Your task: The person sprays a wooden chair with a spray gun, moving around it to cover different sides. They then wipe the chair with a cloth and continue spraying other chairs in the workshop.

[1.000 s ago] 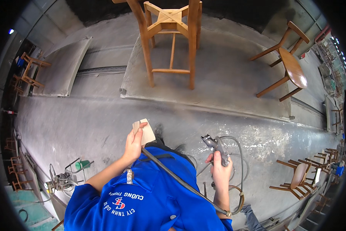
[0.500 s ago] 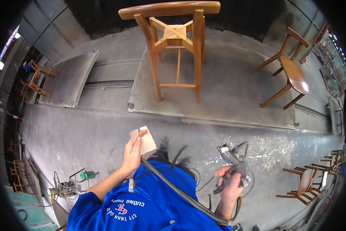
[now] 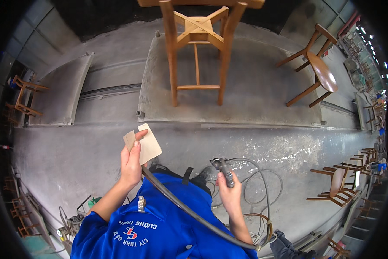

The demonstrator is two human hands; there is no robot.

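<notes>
My left hand (image 3: 131, 163) holds a folded tan sheet of sandpaper (image 3: 145, 142) up in front of my chest, thumb pressed along its edge. My right hand (image 3: 229, 194) grips a grey air blow gun (image 3: 222, 169) by its handle, nozzle pointing up and left. A thick dark hose (image 3: 189, 211) runs from the gun across my blue work shirt (image 3: 159, 224) toward my right side. A tall wooden stool frame (image 3: 198, 47) stands straight ahead on a grey metal platform (image 3: 254, 99), well beyond both hands.
A round-seated wooden chair (image 3: 317, 71) lies tipped on the platform at right. More wooden chairs stand at the right (image 3: 338, 183) and left (image 3: 23, 95) edges. Thin hose loops (image 3: 263, 190) lie on the dusty floor by my right hand. A second grey platform (image 3: 60, 97) lies at left.
My right hand has risen and moved left with the blow gun, closer to my body. The view has shifted, bringing the stool nearer. My left hand still holds up the sandpaper.
</notes>
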